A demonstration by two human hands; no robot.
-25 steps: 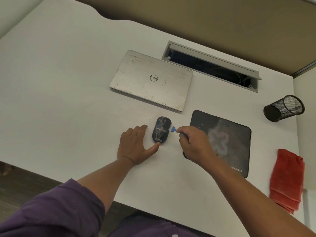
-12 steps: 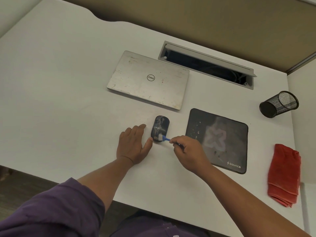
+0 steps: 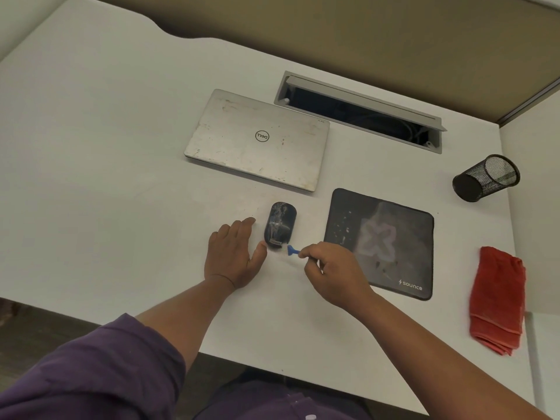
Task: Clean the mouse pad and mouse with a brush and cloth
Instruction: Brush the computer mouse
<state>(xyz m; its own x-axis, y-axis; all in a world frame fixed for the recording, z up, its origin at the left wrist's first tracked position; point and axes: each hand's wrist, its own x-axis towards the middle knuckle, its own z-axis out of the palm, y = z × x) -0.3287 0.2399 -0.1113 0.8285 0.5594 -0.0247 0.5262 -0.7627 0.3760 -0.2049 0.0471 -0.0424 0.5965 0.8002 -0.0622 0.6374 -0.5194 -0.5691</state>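
A dark mouse (image 3: 280, 224) streaked with pale dust lies on the white desk (image 3: 106, 177). My left hand (image 3: 233, 254) rests flat on the desk beside it, thumb touching the mouse's near left edge. My right hand (image 3: 328, 272) pinches a small blue brush (image 3: 292, 250), whose head sits just off the mouse's near end. The dark mouse pad (image 3: 381, 241), speckled with crumbs and a pale smear, lies to the right. A folded red cloth (image 3: 497, 300) lies at the far right.
A shut silver laptop (image 3: 257, 139) lies behind the mouse. An open cable tray (image 3: 357, 112) is set into the desk further back. A black mesh pen cup (image 3: 486, 177) lies on its side at the right. The desk's front edge runs close below my forearms.
The brush swept from the mouse's far right side down along it to its near end. My left hand stayed beside the mouse.
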